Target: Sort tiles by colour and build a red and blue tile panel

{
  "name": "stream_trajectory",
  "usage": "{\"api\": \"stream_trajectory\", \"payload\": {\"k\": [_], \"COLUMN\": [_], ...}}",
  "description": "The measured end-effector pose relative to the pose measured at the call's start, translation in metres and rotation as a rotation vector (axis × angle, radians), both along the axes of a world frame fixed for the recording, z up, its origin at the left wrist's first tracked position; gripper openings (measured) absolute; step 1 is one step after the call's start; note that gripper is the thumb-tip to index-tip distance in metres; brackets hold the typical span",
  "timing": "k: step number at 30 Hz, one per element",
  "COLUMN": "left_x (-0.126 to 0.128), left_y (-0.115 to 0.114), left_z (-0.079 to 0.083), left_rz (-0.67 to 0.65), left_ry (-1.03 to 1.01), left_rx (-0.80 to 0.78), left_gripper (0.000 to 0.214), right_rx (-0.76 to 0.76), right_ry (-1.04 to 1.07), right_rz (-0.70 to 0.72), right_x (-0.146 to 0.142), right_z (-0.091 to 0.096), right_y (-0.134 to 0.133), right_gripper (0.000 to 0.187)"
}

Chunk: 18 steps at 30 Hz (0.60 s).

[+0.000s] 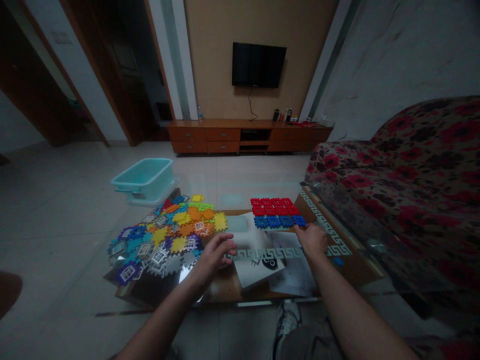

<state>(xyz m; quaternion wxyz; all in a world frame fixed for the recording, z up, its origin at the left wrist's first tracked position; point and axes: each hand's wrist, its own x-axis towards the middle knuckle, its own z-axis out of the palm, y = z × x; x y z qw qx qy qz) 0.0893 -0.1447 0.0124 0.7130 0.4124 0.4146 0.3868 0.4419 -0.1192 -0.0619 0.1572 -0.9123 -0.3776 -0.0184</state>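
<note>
My right hand, fingers curled, is at the right end of a row of blue interlocking puzzle tiles. Its thumb and fingertips meet the near edge of the end blue tile. Rows of red interlocking tiles lie directly behind the blue row. My left hand hovers over the glass table, fingers apart and slightly bent, holding nothing. To its left spreads a pile of mixed tiles in yellow, orange, purple, grey and blue, some with white window shapes.
Under the glass tabletop lie a white box and paper sheets. A turquoise plastic bin stands beyond the table's left end. A flowered sofa is on the right. A low cabinet stands by the far wall.
</note>
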Motion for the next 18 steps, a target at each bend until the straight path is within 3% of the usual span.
{"api": "stream_trajectory", "payload": {"k": [18], "left_x": [-0.0019], "left_y": [0.0017], "left_z": [-0.0084], "left_rz": [-0.023], "left_ry": [0.016], "left_rx": [0.016], "left_gripper": [0.042], "right_rx": [-0.002], "right_ry": [0.008], "right_rz": [-0.007], "right_x": [0.0004], "right_z": [-0.0003], "right_y": [0.0012], "right_gripper": [0.047]}}
